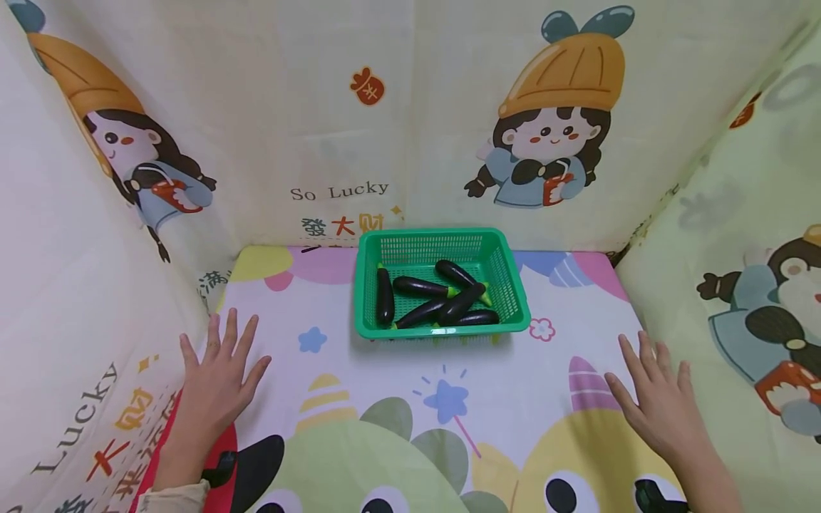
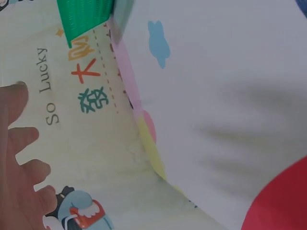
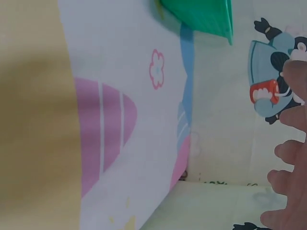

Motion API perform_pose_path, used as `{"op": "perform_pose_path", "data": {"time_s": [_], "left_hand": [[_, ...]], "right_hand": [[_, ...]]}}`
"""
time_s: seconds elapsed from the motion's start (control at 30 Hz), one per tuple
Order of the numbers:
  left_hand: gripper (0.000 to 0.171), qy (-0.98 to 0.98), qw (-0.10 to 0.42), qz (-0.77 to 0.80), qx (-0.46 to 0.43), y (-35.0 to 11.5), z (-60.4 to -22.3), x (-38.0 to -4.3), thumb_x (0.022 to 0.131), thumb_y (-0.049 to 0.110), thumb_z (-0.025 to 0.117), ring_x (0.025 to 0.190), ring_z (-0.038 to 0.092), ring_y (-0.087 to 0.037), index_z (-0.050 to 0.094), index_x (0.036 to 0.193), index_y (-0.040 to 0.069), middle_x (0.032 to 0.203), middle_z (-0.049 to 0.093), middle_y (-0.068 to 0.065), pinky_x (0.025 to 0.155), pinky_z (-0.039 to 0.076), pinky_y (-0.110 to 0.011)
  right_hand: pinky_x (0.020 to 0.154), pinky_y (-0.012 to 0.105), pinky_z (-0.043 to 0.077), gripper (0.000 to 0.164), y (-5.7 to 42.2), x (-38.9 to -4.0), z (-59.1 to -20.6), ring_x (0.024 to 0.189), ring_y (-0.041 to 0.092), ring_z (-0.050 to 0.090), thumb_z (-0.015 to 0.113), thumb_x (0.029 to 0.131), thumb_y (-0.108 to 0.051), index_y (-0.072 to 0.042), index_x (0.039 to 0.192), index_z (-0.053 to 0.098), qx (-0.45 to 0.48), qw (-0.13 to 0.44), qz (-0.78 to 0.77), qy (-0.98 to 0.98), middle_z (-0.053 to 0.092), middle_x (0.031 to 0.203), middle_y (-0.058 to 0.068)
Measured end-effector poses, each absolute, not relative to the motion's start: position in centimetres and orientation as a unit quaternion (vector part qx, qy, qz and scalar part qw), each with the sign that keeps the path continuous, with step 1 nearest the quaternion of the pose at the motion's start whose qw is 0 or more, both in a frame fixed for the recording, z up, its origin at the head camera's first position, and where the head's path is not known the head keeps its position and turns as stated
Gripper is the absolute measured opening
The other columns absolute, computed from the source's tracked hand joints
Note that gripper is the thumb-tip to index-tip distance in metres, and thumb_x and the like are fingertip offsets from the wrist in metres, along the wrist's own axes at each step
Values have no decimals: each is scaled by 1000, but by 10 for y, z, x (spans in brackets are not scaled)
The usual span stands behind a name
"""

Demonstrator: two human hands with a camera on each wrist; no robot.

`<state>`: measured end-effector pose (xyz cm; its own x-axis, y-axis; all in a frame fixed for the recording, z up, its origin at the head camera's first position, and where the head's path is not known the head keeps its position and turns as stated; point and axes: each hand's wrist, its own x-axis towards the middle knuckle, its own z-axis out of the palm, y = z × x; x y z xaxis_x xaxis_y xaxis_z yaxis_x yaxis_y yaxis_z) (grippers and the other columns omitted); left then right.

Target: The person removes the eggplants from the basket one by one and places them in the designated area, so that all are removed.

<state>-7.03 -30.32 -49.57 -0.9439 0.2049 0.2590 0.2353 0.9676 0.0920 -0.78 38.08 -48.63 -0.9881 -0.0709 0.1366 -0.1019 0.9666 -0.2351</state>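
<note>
Eggplants (image 1: pixel 460 305) are lying in green basket (image 1: pixel 442 333) on worktop (image 1: pixel 385 370); left hand (image 1: pixel 217 381), right hand (image 1: pixel 661 406) are hovering either side, fingers (image 1: pixel 229 336) spread apart.

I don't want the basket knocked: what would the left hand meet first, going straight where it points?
Likely the back cloth wall; the left hand should miss the basket, though depth is unclear.

- We count six eggplants (image 1: pixel 420 287).
- We find one green basket (image 1: pixel 442 333).
- We see one left hand (image 1: pixel 220 377) and one right hand (image 1: pixel 663 406).
- In the head view, we make out three printed figures (image 1: pixel 513 182) in blue.
- We spot two blue stars (image 1: pixel 313 340).
- We note one pink flower outline (image 1: pixel 542 329).
</note>
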Motion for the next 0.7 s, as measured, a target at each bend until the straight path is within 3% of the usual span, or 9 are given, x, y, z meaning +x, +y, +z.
{"op": "perform_pose_path", "data": {"time_s": [0.2, 0.4, 0.53, 0.7], "left_hand": [[78, -984, 124, -85, -92, -293, -493, -70, 99, 35, 62, 155, 26, -49, 28, 166, 17, 166, 32, -27, 123, 0, -77], [69, -979, 119, -148, -79, -280, -497, -73, 100, 30, 63, 149, 35, -52, 37, 163, 15, 159, 44, -28, 123, 7, -76], [66, -974, 110, -187, -64, -271, -500, -74, 101, 30, 64, 145, 42, -53, 41, 161, 15, 155, 50, -27, 124, 11, -74], [57, -964, 124, -232, -47, -260, -500, -73, 98, 21, 69, 134, 56, -49, 54, 153, 13, 144, 61, -26, 123, 22, -71]], "right_hand": [[125, 72, -9, 72, 374, -15, -488, 163, 43, 2, 53, 108, -36, -13, 168, 19, 51, 86, 138, -985, 18, 170, 29], [127, 70, 0, 69, 365, -21, -489, 156, 50, 26, 61, 104, -29, -11, 164, 32, 62, 131, 167, -975, 33, 165, 29], [129, 67, 3, 68, 358, -26, -489, 153, 49, 33, 67, 101, -25, -11, 161, 39, 77, 151, 184, -968, 39, 163, 27], [131, 61, 7, 65, 351, -35, -493, 157, 32, 34, 73, 97, -22, -9, 155, 49, 104, 179, 204, -957, 49, 157, 26]]}}
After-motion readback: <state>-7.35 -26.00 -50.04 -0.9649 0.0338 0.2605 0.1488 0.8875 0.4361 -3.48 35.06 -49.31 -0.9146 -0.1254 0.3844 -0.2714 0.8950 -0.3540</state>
